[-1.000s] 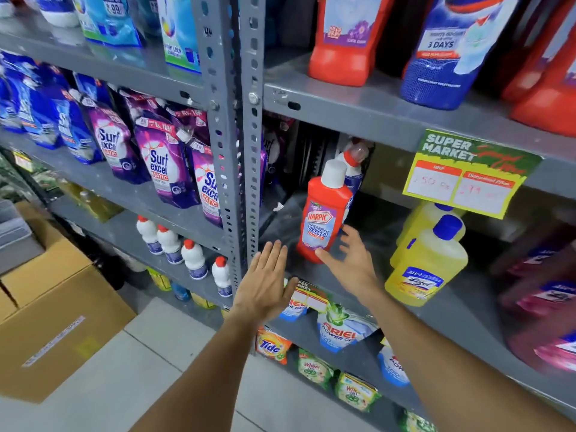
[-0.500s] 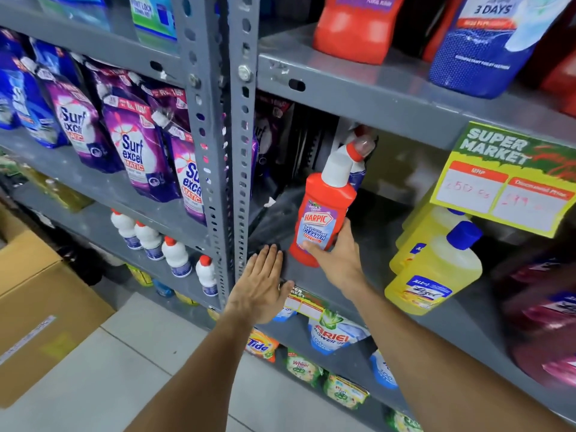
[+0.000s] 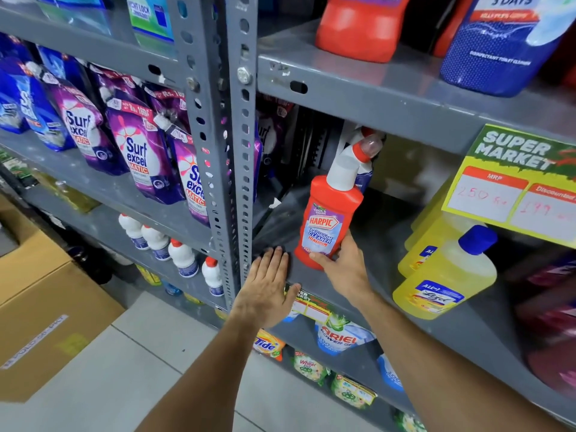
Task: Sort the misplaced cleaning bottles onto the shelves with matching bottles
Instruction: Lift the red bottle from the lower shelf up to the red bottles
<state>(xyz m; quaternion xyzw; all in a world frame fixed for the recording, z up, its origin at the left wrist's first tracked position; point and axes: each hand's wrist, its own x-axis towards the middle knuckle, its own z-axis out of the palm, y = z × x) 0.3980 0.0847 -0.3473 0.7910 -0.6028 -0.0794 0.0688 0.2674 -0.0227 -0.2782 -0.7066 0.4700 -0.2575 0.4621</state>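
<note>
A red Harpic bathroom cleaner bottle (image 3: 327, 219) with a white angled neck stands tilted on the grey middle shelf (image 3: 386, 275). My right hand (image 3: 344, 266) grips its lower part, thumb in front and fingers behind. My left hand (image 3: 268, 285) lies flat, fingers spread, on the shelf's front edge just left of the bottle, holding nothing. Two yellow Lizol bottles (image 3: 445, 275) with blue caps stand to the right on the same shelf. On the shelf above sit a larger red bottle (image 3: 358, 26) and a blue Harpic bottle (image 3: 498, 45).
A perforated grey upright post (image 3: 230, 151) splits the racks. Purple Surf Excel pouches (image 3: 140, 151) fill the left shelf, small white bottles (image 3: 184, 257) stand below. A yellow price sign (image 3: 514, 185) hangs at right. Cardboard boxes (image 3: 40, 307) sit on the tiled floor at left.
My right hand reached the red Harpic bottle, closed on its lower part and tipped it. My left hand moved forward and settled flat on the shelf edge. The view came closer.
</note>
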